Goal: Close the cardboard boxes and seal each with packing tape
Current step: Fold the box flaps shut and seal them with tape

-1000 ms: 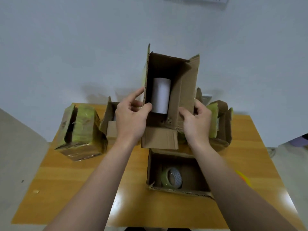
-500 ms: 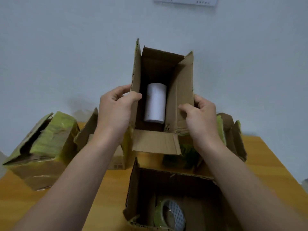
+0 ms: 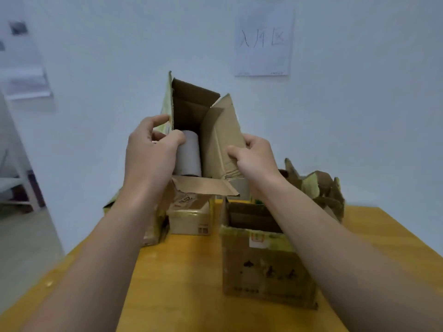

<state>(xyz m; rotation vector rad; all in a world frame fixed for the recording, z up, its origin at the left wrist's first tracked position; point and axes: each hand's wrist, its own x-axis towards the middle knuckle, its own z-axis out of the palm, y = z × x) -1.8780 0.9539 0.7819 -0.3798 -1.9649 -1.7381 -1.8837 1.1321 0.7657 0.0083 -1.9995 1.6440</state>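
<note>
I hold an open cardboard box [image 3: 215, 130] up in the air above the table, its mouth tipped toward me. A white paper roll [image 3: 188, 154] lies inside it. My left hand [image 3: 151, 152] grips its left wall and flap, thumb inside the opening. My right hand [image 3: 254, 159] pinches the right flap. The near flap [image 3: 203, 185] hangs outward. Below, a second open box [image 3: 263, 259] stands on the table under my right forearm; its contents are hidden from this angle.
The wooden table [image 3: 187, 279] carries a small taped box [image 3: 191, 216] behind my left wrist, another box [image 3: 153, 226] partly hidden by my left arm, and a crumpled open box [image 3: 318, 190] at the back right. A paper sheet [image 3: 263, 39] hangs on the wall.
My head has tilted up, so the table and boxes sit lower in view and the tape roll in the near box is out of sight. Both hands keep their grip on the raised box.
</note>
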